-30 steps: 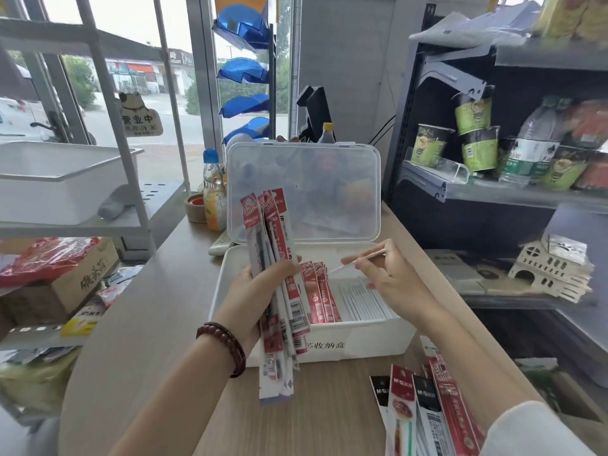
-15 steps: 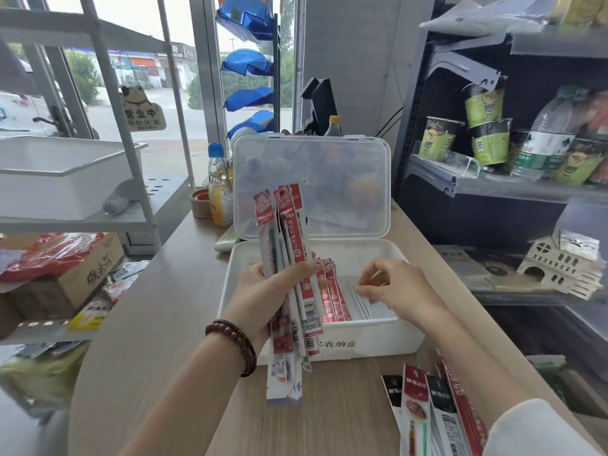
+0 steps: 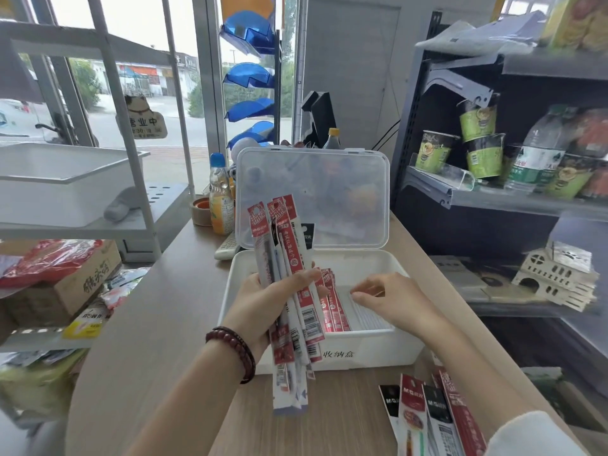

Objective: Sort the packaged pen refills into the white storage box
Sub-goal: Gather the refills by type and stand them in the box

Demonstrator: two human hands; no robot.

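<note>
While a bundle of packaged refills [image 3: 283, 245] is gripped upright by the left hand [image 3: 263, 301] at the 8 o'clock edge of the white storage box [image 3: 371, 350], the right hand [image 3: 391, 297] is held inside, fingers curled onto pale packets [image 3: 365, 317]; whether one is pinched cannot be told. Red packs [image 3: 332, 304] are seen at 9 o'clock within.

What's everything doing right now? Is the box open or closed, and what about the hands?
white storage box, open, lid upright.
left hand, gripping a bundle of refill packs.
right hand, inside the box, fingertips on white refills.
red packs, lying in the box.
loose packs, lying on the table.
</note>
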